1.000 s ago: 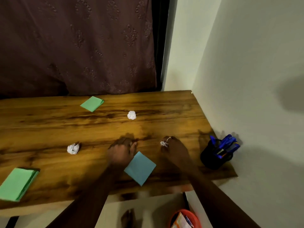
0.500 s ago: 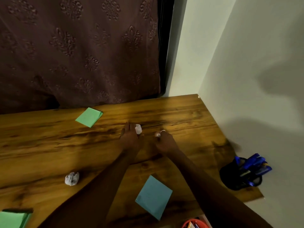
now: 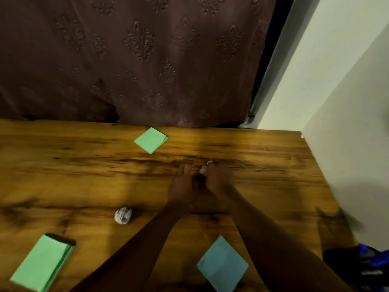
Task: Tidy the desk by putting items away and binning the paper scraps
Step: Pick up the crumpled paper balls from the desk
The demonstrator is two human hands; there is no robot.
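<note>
Both hands rest side by side near the middle of the wooden desk [image 3: 273, 165]. My right hand [image 3: 219, 180], with a ring on one finger, pinches a small white paper scrap [image 3: 203, 170] at its fingertips. My left hand [image 3: 182, 186] lies just left of it, fingers pointing forward on the wood; whatever is under or in it is hidden. A crumpled white paper ball [image 3: 123, 216] lies loose to the left of my left forearm. A blue folded note [image 3: 223, 264] sits between my forearms near the front edge.
A green folded note [image 3: 151, 140] lies near the desk's back edge, below a brown curtain [image 3: 136, 60]. A stack of green paper [image 3: 42, 262] sits at the front left. A dark pen holder with blue pens [image 3: 357, 264] stands at the front right against the white wall [image 3: 347, 123].
Both hands have reached forward from the blue note toward the desk's middle. The paper ball that lay beside my left fingertips is no longer visible. The view has tilted up.
</note>
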